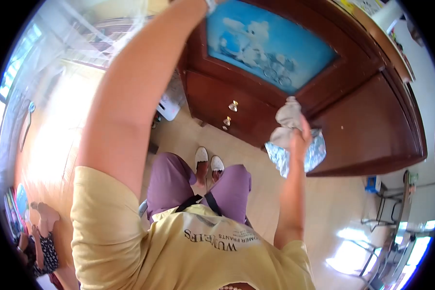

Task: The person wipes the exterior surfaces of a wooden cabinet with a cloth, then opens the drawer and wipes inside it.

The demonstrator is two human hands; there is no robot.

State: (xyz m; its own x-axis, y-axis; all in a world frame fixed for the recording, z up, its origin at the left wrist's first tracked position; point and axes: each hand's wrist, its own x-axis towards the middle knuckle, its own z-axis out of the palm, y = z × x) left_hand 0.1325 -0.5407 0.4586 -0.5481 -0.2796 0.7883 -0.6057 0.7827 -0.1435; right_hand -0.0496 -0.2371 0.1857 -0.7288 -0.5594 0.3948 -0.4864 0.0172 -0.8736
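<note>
Inspecting your right hand (pixel 300 141) finds it clamped on a grey cloth (pixel 288 116) and apparently a blue-and-white sheet (pixel 317 152) near the brown cabinet (pixel 372 126), both likely light, soft and best pinched at 1 gathered fold; your left hand is out of view, its grip undetermined.

A pale grey cloth (pixel 287 116), bunched and wrinkled, is gripped in the right hand (pixel 300 138). A crinkled blue-and-white patterned sheet (pixel 316 152) spreads out below it on both sides of the wrist. The dark brown wooden cabinet (pixel 367 123) stands just beyond, a glossy blue picture panel (pixel 299 50) in its front.
</note>
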